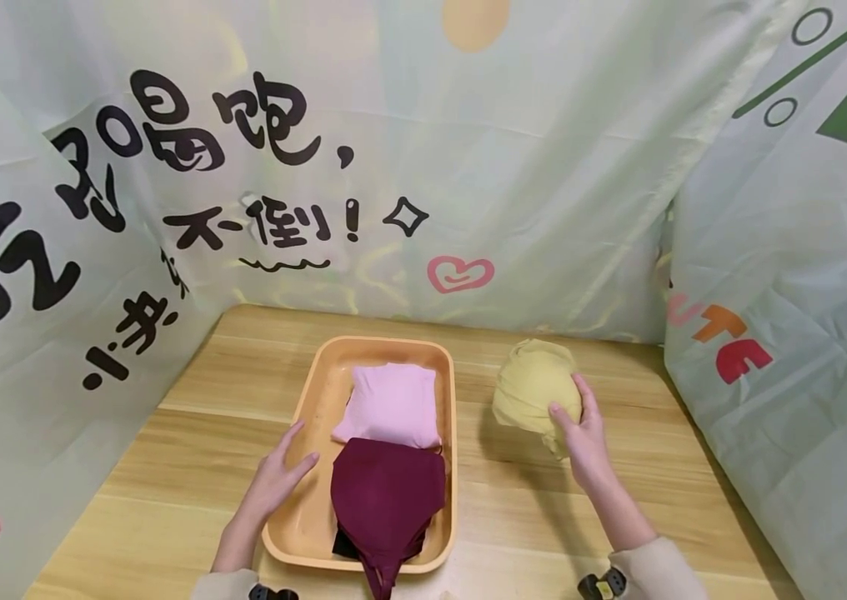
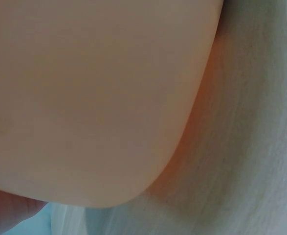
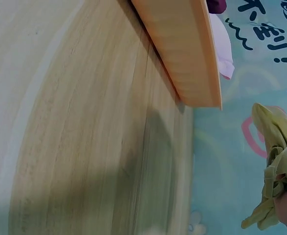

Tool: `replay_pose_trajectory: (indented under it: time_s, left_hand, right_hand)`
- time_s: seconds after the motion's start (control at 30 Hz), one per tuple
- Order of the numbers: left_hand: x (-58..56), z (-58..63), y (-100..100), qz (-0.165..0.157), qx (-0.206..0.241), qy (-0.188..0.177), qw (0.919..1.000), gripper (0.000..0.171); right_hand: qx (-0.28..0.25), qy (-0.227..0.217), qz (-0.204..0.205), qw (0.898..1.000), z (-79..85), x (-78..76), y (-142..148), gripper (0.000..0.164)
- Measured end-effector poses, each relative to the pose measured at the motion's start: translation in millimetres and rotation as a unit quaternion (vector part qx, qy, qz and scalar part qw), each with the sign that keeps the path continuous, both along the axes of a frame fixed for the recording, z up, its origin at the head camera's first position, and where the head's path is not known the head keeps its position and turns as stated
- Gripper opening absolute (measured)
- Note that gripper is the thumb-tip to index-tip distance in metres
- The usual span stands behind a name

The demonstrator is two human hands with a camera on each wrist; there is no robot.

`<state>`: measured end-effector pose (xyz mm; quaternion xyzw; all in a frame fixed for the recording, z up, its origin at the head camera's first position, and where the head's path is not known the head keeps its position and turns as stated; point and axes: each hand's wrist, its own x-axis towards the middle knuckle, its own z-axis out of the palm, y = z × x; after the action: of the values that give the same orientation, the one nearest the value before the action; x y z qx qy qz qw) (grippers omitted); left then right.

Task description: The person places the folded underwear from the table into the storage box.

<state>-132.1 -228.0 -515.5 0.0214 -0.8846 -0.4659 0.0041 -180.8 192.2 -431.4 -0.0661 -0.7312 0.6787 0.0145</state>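
My right hand (image 1: 584,437) pinches a bunched, pale yellow folded garment (image 1: 536,387) by its right side, thumb on the near face. It hangs above the table right of the tray, its shadow below; the right wrist view shows the garment (image 3: 275,166) edge-on in the fingers. My left hand (image 1: 277,477) is at the left rim of an orange plastic tray (image 1: 311,517), thumb and forefinger spread apart. Inside lie a folded pink garment (image 1: 393,404) towards the back and a maroon strappy top (image 1: 389,483) in front, its straps hanging over the near rim. Black fabric (image 1: 344,543) peeks out beneath it.
The light wooden table (image 1: 191,454) carries the tray. Printed fabric curtains (image 1: 543,208) enclose its back and both sides. In the left wrist view, the tray's pale wall (image 2: 99,98) fills most of the picture.
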Motion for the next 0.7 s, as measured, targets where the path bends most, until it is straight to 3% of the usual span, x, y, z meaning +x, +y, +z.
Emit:
replay_pose_trajectory:
  time_s: [0.7]
  left_hand:
    - [1.4, 2.0, 1, 0.002, 0.000, -0.006, 1.0000, 0.065]
  right_hand:
    - [-0.007, 0.009, 0.012, 1.000, -9.9, -0.5, -16, 0.064]
